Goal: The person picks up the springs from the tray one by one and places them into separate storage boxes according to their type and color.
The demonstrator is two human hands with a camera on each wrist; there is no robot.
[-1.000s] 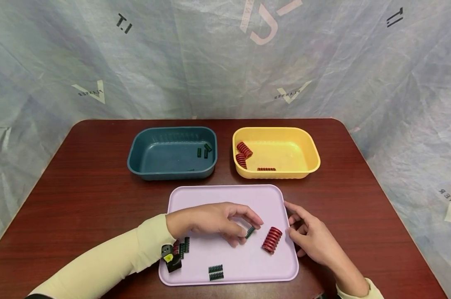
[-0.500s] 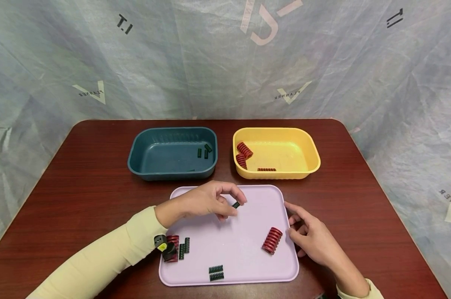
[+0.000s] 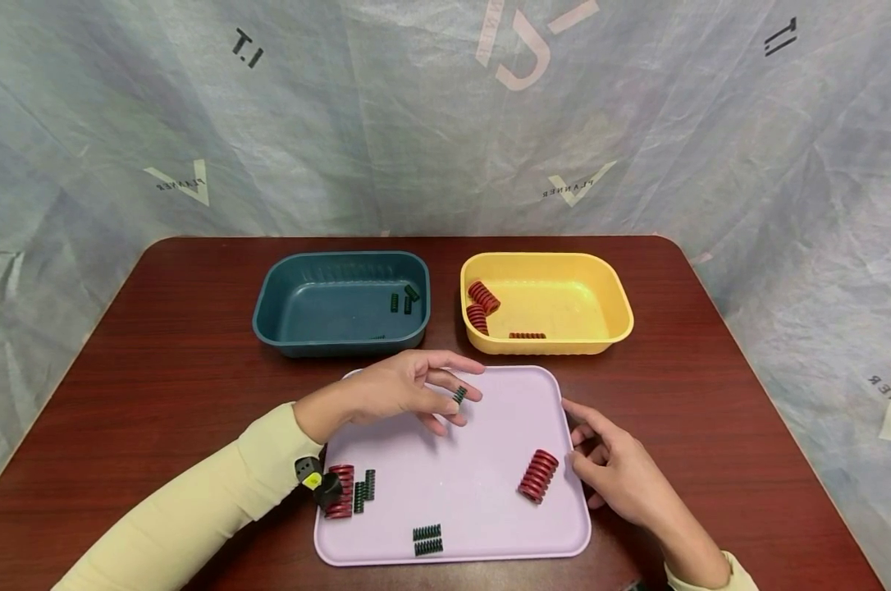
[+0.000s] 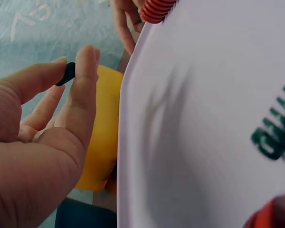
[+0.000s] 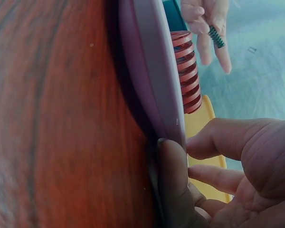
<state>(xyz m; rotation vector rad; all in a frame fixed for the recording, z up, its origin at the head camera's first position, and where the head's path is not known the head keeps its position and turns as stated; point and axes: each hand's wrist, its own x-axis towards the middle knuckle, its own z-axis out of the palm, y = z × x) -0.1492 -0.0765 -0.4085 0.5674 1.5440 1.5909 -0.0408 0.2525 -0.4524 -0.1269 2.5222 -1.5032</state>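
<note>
While the head view looks down on a dark red wooden table (image 3: 157, 328), the left hand (image 3: 404, 390) is up over the far part of a flat pale purple plastic tray (image 3: 490, 525), pinching a small dark green metal spring (image 3: 459, 395) in its fingertips. The right hand (image 3: 619, 472) rests at the tray's right edge with loose fingers, just beside a big red coil spring (image 3: 538, 475) lying on the tray. Behind sit a dark teal plastic bin (image 3: 283, 287) and a yellow plastic bin (image 3: 608, 287).

From the left wrist view, the small spring (image 4: 66, 74) sits between two fingers (image 4: 83, 85).

From the right wrist view, the thumb (image 5: 173, 185) touches the tray's rim (image 5: 152, 71), holding nothing, with the red spring (image 5: 186, 76) close by
</note>
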